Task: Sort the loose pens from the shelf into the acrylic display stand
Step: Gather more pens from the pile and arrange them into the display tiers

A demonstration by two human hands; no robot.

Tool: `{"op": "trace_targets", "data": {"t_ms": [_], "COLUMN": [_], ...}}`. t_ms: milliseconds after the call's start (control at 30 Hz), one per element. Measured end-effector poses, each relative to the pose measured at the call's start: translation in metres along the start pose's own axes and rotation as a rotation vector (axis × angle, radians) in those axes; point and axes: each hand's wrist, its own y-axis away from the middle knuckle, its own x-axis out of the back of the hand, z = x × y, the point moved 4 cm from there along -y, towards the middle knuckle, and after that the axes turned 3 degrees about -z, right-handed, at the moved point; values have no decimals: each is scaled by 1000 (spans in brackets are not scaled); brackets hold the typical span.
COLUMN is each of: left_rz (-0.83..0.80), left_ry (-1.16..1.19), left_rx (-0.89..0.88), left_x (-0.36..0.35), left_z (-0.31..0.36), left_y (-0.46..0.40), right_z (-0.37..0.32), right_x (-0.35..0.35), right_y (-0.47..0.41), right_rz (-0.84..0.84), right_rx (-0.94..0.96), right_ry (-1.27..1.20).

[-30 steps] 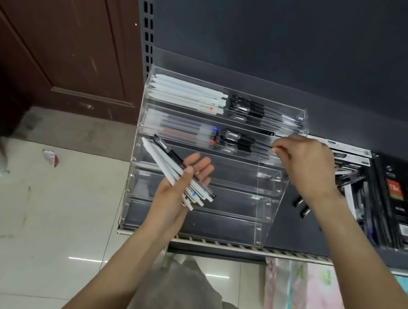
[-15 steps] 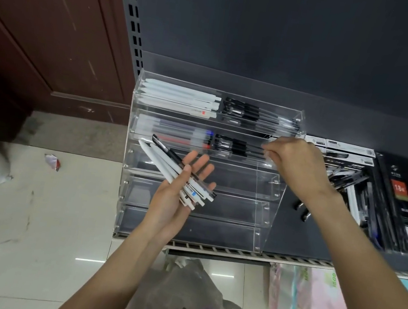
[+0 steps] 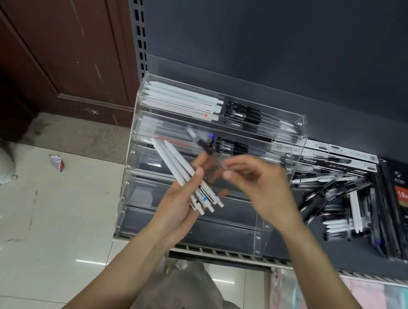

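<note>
Hands (image 3: 259, 186) by box (image 3: 405, 210) marked "18x"

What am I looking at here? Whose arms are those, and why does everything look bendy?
No machine here: these are a person's own arms. The camera sits on their head and looks down, and its wide lens bends the edges. The left hand holds a bunch of white pens. The right hand pinches a see-through pen with a black grip; it is blurry. Behind stands a clear plastic stand on a shelf; its top two rows hold pens, and the lower rows look empty. More loose pens lie to the right.
</note>
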Motion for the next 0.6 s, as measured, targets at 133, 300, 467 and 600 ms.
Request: {"op": "trace_targets", "data": {"t_ms": [133, 300, 467, 600], "left_rz": [102, 207, 177, 144], "left_ry": [46, 57, 88, 102], "left_rx": [-18, -5, -4, -9], "left_x": [13, 24, 20, 17], "left_z": [-3, -6, -3, -1], "left_y": [0, 3, 5, 5], "right_z": [15, 30, 44, 51], "right_x": [59, 59, 50, 48], "right_y": [-12, -32, -44, -46], "right_rz": [268, 177, 90, 21], "right_rx": [122, 191, 155, 113], "right_ry": [500, 824, 921, 1102]}}
